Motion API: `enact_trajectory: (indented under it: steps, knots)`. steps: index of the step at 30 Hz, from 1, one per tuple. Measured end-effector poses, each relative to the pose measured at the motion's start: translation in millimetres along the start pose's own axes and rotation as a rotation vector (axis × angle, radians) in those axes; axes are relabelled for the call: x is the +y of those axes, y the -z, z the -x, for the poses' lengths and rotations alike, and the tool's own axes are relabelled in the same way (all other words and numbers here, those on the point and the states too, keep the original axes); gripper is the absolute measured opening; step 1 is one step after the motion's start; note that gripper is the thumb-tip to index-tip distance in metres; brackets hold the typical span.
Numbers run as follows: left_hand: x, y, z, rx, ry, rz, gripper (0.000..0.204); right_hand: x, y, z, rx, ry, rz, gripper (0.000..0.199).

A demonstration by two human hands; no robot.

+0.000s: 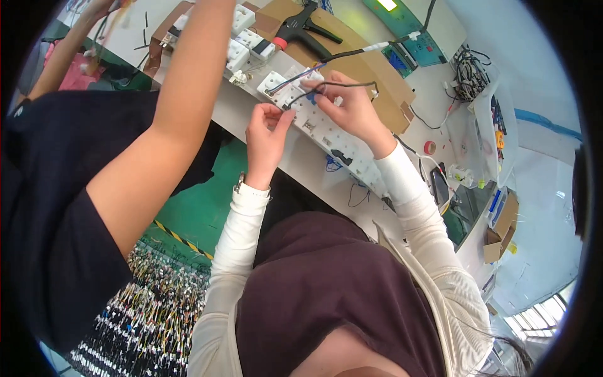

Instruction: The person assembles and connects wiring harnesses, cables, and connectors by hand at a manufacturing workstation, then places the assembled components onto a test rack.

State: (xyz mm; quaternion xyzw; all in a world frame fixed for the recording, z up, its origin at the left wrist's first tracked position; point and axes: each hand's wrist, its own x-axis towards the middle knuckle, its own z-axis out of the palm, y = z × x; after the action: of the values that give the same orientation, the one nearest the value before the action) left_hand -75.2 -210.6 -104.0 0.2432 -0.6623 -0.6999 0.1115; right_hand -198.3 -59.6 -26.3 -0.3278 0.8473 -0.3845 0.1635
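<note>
My left hand pinches the end of a thin black cable between thumb and forefinger, low over a long white fixture board. My right hand is closed on the same cable a little farther right, where a small blue piece shows beside the fingers. From there the cable runs right and bends down in a loop. Several coloured wires lie across the board's far end, next to the fingers. Exactly what sits between the right fingertips is partly hidden.
A co-worker's bare arm reaches across the left. Beyond the board lie a black pistol-shaped tool and brown cardboard. A green tester, a cable bundle, a red tape roll and a phone stand right.
</note>
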Motion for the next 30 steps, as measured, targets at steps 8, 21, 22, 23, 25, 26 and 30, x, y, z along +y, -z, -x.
enact_trajectory:
  steps: [8,21,22,23,25,26,30]
  knots:
    - [-24.2,21.6,35.8,-0.092,-0.011,-0.054,0.016,6.1,-36.3,5.3,0.340,-0.020,-0.180,0.019]
    - [-73.3,68.2,34.0,-0.283,0.145,0.012,0.015,-13.5,-53.7,-1.4,0.569,-0.232,0.039,0.029]
    - [-72.9,70.0,31.4,-0.302,0.144,-0.010,0.012,-9.6,-43.7,4.3,0.617,-0.270,0.074,0.029]
    - [-80.1,71.6,27.4,-0.314,0.152,0.027,0.012,-5.8,-34.3,9.3,0.489,-0.236,0.056,0.029]
    - [-86.4,84.9,25.6,-0.314,0.158,0.015,0.012,-6.1,-26.9,6.4,0.226,-0.192,0.032,0.028]
    - [-91.9,97.4,32.1,-0.278,0.170,-0.008,0.012,-12.5,-29.9,-2.0,0.209,-0.191,0.032,0.028]
    - [-90.2,108.1,31.0,-0.346,0.177,-0.057,0.013,-37.3,-19.7,-25.0,0.053,-0.240,0.323,0.016]
